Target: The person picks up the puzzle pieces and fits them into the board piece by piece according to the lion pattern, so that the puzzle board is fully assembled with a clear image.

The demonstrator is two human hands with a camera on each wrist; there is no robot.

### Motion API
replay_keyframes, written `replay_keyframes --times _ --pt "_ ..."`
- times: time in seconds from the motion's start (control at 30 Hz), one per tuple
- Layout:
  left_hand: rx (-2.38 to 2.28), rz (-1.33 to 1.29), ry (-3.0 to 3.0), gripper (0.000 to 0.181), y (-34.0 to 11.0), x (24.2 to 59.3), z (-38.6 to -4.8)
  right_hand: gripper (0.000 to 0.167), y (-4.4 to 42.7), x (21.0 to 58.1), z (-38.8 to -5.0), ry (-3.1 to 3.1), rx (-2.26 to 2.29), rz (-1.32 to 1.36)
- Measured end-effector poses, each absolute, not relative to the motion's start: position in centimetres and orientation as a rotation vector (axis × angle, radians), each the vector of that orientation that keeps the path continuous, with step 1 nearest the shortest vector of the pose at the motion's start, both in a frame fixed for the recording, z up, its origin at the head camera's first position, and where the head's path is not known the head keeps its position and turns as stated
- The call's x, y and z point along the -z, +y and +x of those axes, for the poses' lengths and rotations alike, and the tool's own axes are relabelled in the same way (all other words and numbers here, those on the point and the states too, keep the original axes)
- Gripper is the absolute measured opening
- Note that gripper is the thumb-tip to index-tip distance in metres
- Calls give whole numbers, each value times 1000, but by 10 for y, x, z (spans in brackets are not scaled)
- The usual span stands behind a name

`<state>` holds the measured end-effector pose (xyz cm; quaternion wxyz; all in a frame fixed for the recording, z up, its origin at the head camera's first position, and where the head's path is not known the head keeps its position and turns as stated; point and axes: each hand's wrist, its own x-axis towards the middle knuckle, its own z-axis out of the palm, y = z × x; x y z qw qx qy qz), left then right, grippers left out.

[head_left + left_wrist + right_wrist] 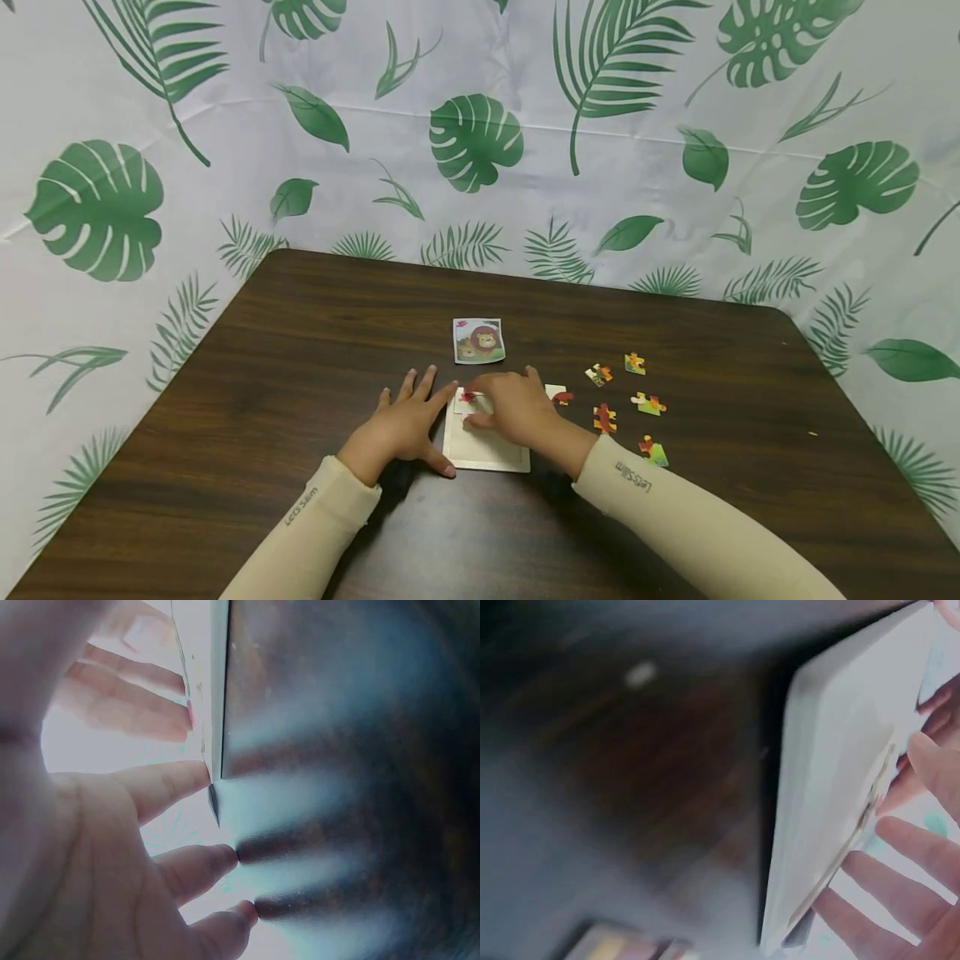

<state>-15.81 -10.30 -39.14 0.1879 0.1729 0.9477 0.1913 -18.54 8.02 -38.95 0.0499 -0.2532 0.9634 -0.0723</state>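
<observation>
A shallow light wooden puzzle tray (487,463) lies on the table. My left hand (405,427) is spread at its left side, with thumb and index finger against the frame; in the left wrist view the other fingertips (229,855) rest on the tabletop. My right hand (517,408) is over the tray, its fingers fairly straight and the thumb apart. Its fingertips are at a puzzle piece with a red flower (467,397) in the tray's upper left corner. In the right wrist view, thin pieces (866,814) lie inside the tray (832,750) under the fingers; the exact contact is partly hidden.
A lion picture card (478,342) lies beyond the tray. Several loose puzzle pieces are scattered to the right, among them a red one (604,418) and a green-cornered one (655,451). A leaf-patterned cloth (480,217) hangs behind the dark wooden table (360,308).
</observation>
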Motion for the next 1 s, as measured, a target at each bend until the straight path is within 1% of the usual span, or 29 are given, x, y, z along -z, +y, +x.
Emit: replay_keyframes --times 0.1,0.37,0.63,1.0 --pt "-534 495 2674 116 -103 392 -158 48 89 387 -183 2878 282 -841" --pt "-513 496 2672 116 -103 392 -160 59 102 385 -173 2689 244 -1081" --pt "-500 493 2663 116 -103 391 -160 61 102 387 -170 2686 215 -1102" --pt "-497 507 2665 115 -102 392 -159 56 101 384 -166 2691 159 -1108"
